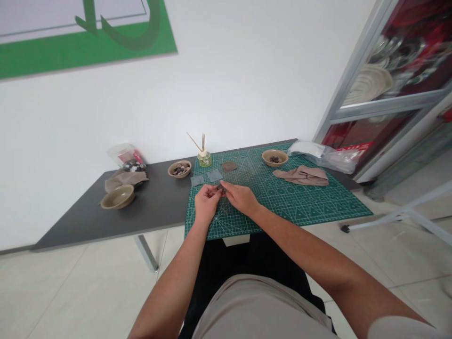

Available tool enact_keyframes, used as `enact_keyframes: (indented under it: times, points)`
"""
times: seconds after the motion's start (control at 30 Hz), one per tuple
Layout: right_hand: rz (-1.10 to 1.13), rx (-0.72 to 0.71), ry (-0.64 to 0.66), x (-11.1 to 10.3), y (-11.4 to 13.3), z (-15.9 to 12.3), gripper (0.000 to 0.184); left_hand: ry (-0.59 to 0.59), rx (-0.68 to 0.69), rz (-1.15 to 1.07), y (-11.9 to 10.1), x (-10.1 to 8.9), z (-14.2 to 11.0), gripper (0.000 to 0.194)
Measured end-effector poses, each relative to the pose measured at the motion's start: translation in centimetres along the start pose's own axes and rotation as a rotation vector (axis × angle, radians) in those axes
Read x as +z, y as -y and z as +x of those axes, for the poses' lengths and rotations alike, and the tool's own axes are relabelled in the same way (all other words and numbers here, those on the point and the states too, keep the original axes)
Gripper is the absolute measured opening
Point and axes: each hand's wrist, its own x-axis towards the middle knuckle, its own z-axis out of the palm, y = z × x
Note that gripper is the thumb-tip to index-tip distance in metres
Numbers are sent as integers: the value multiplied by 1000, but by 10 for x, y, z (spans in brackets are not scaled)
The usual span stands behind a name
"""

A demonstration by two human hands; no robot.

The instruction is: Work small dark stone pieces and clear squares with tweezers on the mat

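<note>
Both my hands meet over the green cutting mat (300, 202) on a dark grey table (148, 207). My left hand (206, 203) and my right hand (240, 197) have their fingers pinched together on one small dark piece (220, 188) between the fingertips; it is too small to name. Just beyond the hands lie two small grey-blue fabric squares (206, 178) and a brown fabric patch (229, 166). A bowl of dark buttons (179, 168) stands left of the mat.
A reed diffuser (204, 156) stands at the mat's far edge. Another small bowl (274, 157), folded beige cloth (302, 175) and a clear plastic bag (323, 155) lie at the right. An empty bowl (118, 197), cloth and a bag of buttons (127, 159) sit at the left. A glass cabinet (395, 80) stands right.
</note>
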Motion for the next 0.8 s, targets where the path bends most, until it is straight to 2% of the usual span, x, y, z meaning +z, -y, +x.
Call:
enact_keyframes:
  times: [0.1,0.2,0.33,0.5,0.67,0.8]
  points:
    - [-4,-20,2,1,0,0,46,-16,18,0,0,0,-1,18]
    - [-30,-10,-33,1,-1,1,42,-34,9,-95,-1,1,-2,22]
    - [-55,128,-115,0,-3,3,41,-64,10,-186,-3,2,-3,25]
    - [9,261,-112,-3,-6,4,42,-22,-14,-184,0,1,0,24]
    - [188,194,-194,-3,-6,3,38,20,37,-94,7,0,6,18]
    - [243,136,-225,-2,-5,3,34,62,-14,-137,7,0,8,20]
